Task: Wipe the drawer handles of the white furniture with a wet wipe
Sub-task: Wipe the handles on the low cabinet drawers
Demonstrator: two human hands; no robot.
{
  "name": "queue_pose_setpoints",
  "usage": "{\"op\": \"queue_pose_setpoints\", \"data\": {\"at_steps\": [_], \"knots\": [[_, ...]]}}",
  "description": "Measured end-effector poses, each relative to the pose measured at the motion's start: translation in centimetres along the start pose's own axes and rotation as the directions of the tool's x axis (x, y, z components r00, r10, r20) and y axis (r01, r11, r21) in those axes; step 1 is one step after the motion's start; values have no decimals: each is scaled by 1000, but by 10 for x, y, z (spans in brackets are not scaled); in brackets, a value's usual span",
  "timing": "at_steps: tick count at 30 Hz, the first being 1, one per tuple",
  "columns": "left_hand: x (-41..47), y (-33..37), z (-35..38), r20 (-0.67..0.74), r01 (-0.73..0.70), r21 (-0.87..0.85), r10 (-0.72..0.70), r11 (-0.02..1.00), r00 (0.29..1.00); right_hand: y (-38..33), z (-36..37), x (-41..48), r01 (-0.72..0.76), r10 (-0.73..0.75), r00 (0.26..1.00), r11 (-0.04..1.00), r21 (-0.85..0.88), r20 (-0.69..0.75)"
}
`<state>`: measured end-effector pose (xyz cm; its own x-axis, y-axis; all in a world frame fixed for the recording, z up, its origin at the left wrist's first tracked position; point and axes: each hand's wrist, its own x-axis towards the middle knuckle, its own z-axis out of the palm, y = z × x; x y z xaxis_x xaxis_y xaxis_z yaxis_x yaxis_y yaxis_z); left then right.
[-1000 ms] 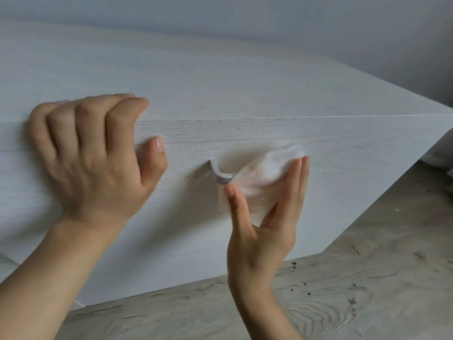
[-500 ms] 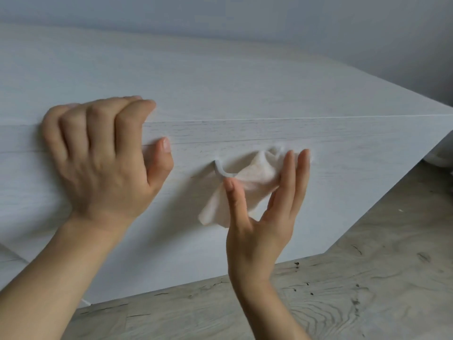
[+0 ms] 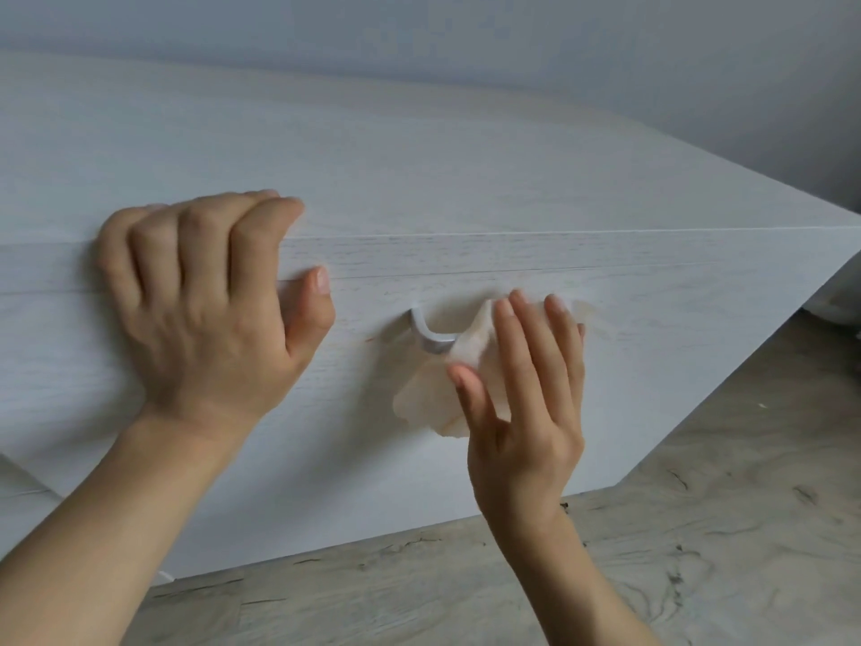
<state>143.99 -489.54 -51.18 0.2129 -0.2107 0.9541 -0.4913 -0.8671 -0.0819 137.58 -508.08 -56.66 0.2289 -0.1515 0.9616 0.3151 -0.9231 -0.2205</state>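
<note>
The hands work apart on the white furniture: the left hand hooks its curled fingers over the top front edge, its thumb pressed flat on the drawer front, while the right hand, its back to the camera, clamps the wipe onto the handle, with near-straight fingers laid over the top and the thumb pinching from below. The wipe is bunched round the middle and right part of the handle, a loose, crumpled flap hanging down beside the thumb against the drawer front. Only the handle's left end shows, a curved silvery metal bar standing off the panel; the rest is hidden under wipe and fingers. The handle sits just below the thin seam that runs across the front under the top slab. The furniture has a pale, faint wood grain and its top is bare. Its right end narrows to a corner at the frame's right edge, where something white and indistinct lies just beyond. A plain grey wall rises behind. Below, the floor is light, grey-brown wood-grain board with dark knots and streaks, open in front of the furniture and to its right.
</note>
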Motion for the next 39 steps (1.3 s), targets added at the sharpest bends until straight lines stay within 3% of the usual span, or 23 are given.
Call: {"op": "queue_pose_setpoints", "data": {"at_steps": [3,7,12,14,17,22,25,28,36,39], "knots": [[-2,1,0,-10,0,18,1,1000,1000,-3,0,5,24,-24,1000,1000,13,-14],[1,1,-1,-22,0,-4,0,1000,1000,1,-7,-2,6,-14,997,993,116,72],[2,2,0,-56,-20,55,23,998,998,14,-9,11,152,-149,988,987,47,-49],[3,2,1,-56,-19,51,22,999,998,9,-13,17,96,-87,993,989,110,-80],[2,1,1,-62,-19,68,23,998,998,-2,-23,27,-92,135,979,962,257,-155],[2,1,0,-47,-15,62,18,998,999,-11,-14,46,-461,496,847,864,201,-189],[2,2,-1,-37,-7,33,8,999,999,-18,-2,32,-371,384,905,923,102,-182],[3,2,-2,-28,9,6,-9,1000,1000,-29,4,14,-314,323,943,943,107,-77],[0,-1,0,7,10,-70,-10,997,1000,-52,16,13,-573,572,816,785,236,78],[0,-1,0,29,19,-124,-16,992,999,-55,14,3,-546,540,837,813,204,89]]}}
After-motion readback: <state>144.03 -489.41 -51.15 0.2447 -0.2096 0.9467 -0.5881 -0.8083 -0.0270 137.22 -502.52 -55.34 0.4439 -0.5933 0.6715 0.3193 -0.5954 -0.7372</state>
